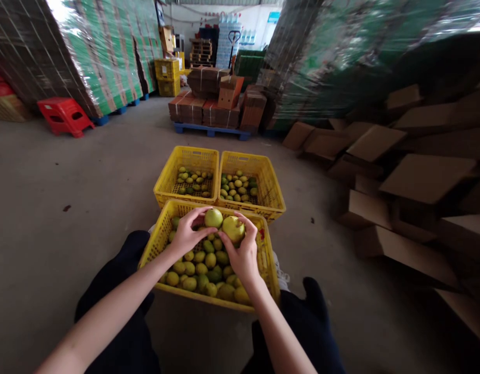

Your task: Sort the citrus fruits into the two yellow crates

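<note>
Between the thumb and fingers of my left hand [191, 231] is a yellow-green lemon [213, 218]. My right hand [242, 254] grips a second, yellower lemon [233, 229], close beside the first. Both are held up above a yellow plastic crate [269, 265] standing between my legs. Inside that crate lie many lemons [209, 259], ranging from green to yellow; my hands hide some of them.
Two more yellow crates, one at left [162, 182] and one at right [276, 189], stand just beyond, each with lemons at the bottom. Loose cardboard boxes [426, 176] pile up at right. A red stool [64, 115] is far left; a blue pallet [210, 130] carries flattened cartons.
</note>
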The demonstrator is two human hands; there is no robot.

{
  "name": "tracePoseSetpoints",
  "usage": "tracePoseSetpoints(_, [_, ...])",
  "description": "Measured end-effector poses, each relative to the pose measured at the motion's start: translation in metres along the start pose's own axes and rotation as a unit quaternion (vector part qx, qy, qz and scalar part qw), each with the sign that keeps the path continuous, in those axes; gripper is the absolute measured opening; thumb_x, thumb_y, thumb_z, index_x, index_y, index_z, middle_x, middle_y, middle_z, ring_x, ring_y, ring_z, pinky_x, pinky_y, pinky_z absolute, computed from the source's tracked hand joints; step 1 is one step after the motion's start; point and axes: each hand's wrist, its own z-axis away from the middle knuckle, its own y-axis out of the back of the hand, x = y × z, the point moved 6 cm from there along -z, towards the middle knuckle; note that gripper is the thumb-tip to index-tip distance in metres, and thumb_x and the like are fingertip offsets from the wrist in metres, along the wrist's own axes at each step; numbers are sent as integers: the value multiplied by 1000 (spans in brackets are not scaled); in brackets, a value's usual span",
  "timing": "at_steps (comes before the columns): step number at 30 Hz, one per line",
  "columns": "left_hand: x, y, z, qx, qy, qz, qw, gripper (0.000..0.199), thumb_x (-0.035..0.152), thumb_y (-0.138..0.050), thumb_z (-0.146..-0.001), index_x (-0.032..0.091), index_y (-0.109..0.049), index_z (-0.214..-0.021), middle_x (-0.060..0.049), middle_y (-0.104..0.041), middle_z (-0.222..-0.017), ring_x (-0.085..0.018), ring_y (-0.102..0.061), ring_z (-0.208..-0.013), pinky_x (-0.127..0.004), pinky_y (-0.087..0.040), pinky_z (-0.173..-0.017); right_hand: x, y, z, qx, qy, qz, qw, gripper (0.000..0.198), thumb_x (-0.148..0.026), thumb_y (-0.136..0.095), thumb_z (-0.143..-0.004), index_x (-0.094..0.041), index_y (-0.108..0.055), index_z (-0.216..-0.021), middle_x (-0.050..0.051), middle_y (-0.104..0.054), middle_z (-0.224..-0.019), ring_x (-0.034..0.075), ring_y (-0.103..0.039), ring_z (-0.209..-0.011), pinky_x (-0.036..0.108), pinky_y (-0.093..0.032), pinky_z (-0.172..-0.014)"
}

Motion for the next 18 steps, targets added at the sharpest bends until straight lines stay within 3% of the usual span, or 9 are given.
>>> tracePoseSetpoints(8, [1, 0, 0, 2, 29, 26, 999, 53, 37, -78, -70, 19, -63, -118, -10, -67, -113, -23, -65, -100, -35, -54, -88, 3, 3, -1, 9, -52, 6, 999, 51, -36, -68, -81, -25, -44, -124, 10, -62, -120, 24, -63, -107, 43, -51, -92])
tracePoseSetpoints(14, [-1, 0, -2, -5, 107, 104, 989, 55, 36, -81, -67, 17, -63, -115, -9, -69, -107, -21, -67, -94, -33, -54, -85, 5, 4, -3, 18, -93, -57, 994, 52, -36, -72, -76, -25, -46, -120, 9, -61, -122, 25, -60, -111, 43, -50, -94])
tracePoseSetpoints(18, [-6, -1, -4, 1, 201, 212, 956, 55, 38, -80, -67, 17, -63, -114, -8, -69, -109, -19, -67, -92, -32, -55, -83, 12, 3, -4, 6, -204, -130, 970, 46, -42, -75, -70, -24, -54, -106, 5, -65, -105, 22, -63, -94, 36, -53, -82])
